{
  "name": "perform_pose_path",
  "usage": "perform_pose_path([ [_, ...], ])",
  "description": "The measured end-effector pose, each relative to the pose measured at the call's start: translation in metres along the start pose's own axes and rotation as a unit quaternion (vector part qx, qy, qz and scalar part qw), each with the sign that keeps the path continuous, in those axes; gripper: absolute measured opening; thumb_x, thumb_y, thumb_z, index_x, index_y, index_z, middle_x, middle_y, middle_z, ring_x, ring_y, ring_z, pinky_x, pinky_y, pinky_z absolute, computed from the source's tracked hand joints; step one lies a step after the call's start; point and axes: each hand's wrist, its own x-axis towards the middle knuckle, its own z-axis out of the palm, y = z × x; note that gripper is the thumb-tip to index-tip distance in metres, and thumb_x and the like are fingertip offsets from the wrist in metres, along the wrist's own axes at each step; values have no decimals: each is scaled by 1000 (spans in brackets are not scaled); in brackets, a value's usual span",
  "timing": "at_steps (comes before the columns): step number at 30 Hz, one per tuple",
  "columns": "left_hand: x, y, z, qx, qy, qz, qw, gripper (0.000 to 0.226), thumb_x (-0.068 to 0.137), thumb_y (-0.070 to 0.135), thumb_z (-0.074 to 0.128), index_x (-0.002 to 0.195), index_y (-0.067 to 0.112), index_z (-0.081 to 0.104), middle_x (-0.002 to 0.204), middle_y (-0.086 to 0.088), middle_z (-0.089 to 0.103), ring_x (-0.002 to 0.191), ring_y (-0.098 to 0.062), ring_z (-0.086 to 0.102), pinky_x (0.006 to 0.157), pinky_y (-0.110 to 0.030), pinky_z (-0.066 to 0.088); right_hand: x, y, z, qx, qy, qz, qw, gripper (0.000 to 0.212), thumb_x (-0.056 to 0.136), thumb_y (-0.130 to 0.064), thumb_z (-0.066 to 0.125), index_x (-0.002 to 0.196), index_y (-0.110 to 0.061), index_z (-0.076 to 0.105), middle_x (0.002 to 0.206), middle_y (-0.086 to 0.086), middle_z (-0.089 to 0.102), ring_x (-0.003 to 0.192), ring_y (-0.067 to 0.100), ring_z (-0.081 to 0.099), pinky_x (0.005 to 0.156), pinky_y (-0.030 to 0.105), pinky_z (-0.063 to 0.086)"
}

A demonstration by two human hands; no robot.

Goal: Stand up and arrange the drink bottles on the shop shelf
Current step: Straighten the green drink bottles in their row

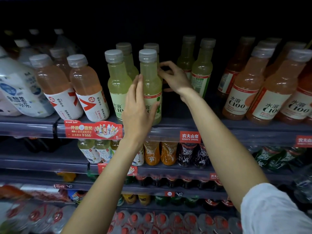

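Observation:
Several pale lime C100 bottles stand on the top shelf [168, 125]. My left hand [138, 105] is wrapped around the front lime bottle [149, 78], which stands upright at the shelf edge, fingers on its left side and thumb across the label. My right hand [173, 78] reaches in from the right, fingers curled onto the side of the rear lime bottle [152, 46] directly behind it. The front bottle hides most of that contact. Another lime bottle [116, 78] stands just left, and two more lime bottles [201, 70] stand to the right.
Peach bottles with red-and-white labels [84, 85] lean at the left, beside large white bottles [18, 88]. Orange C100 bottles [244, 88] fill the right. A dark gap lies behind my right wrist. Lower shelves [168, 168] hold tea, juice and water bottles.

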Motion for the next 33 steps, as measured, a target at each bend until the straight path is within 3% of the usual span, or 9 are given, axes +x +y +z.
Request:
perform_pose_path([
  [5, -1, 1, 1, -7, 4, -2, 1000, 71, 87, 24, 70, 143, -1, 35, 145, -17, 42, 130, -26, 40, 95, -9, 22, -8, 14, -15, -116, 150, -104, 976, 26, 93, -31, 57, 115, -17, 60, 108, 0, 64, 92, 11, 59, 75, 27, 51],
  [8, -2, 0, 2, -12, 10, -1, 1000, 69, 88, 24, 69, 143, -2, 36, 146, -18, 42, 131, -25, 38, 97, -6, 18, -14, 35, -29, -329, 230, -177, 899, 26, 92, -23, 57, 114, -12, 61, 112, 9, 61, 102, 27, 58, 73, 33, 46],
  [10, -3, 0, 3, -15, 12, -1, 1000, 69, 89, 24, 69, 143, -3, 36, 146, -18, 41, 131, -25, 38, 98, -6, 17, -15, 52, -37, -410, 278, -201, 845, 24, 86, -17, 64, 108, -9, 64, 109, 15, 60, 102, 34, 56, 70, 38, 49],
  [16, -3, 0, 3, -17, 12, 0, 1000, 68, 90, 27, 66, 144, -2, 34, 146, -17, 41, 132, -23, 36, 95, -6, 21, -13, 78, -58, -495, 288, -169, 802, 26, 81, -14, 67, 107, -11, 69, 98, 19, 58, 86, 36, 56, 65, 39, 50],
  [18, -4, 0, 3, -13, 11, -2, 1000, 69, 90, 28, 66, 144, -1, 34, 147, -16, 41, 132, -22, 36, 94, -7, 22, -13, 78, -56, -502, 285, -162, 800, 29, 82, -16, 67, 110, -9, 68, 101, 19, 60, 86, 37, 60, 64, 40, 52],
  [22, -4, -1, 4, -4, 12, 0, 1000, 69, 90, 28, 67, 144, 0, 34, 147, -14, 41, 133, -20, 36, 88, -8, 29, -7, 63, -49, -480, 252, -106, 834, 40, 97, -30, 50, 128, -6, 53, 121, 15, 58, 98, 35, 62, 70, 37, 47],
  [24, -4, -1, 4, 0, 11, 0, 1000, 69, 90, 29, 66, 145, 1, 34, 147, -13, 41, 133, -20, 36, 84, -9, 31, 0, 56, -47, -468, 253, -95, 841, 41, 98, -35, 46, 125, -5, 51, 120, 14, 59, 101, 33, 61, 71, 35, 43],
  [28, -5, -1, 4, 7, 11, 3, 1000, 70, 90, 29, 67, 144, 0, 35, 147, -14, 42, 132, -18, 35, 82, -9, 32, 17, 51, -38, -456, 247, -33, 854, 46, 95, -44, 50, 118, -4, 51, 114, 14, 61, 101, 29, 61, 68, 31, 36],
  [33, -4, -2, 4, 6, 11, -3, 1000, 70, 90, 30, 67, 145, 2, 34, 148, -12, 41, 132, -18, 37, 83, -10, 33, 34, 58, -26, -309, 252, 25, 917, 62, 87, -46, 61, 129, -4, 41, 115, 14, 62, 103, 30, 61, 75, 33, 45],
])
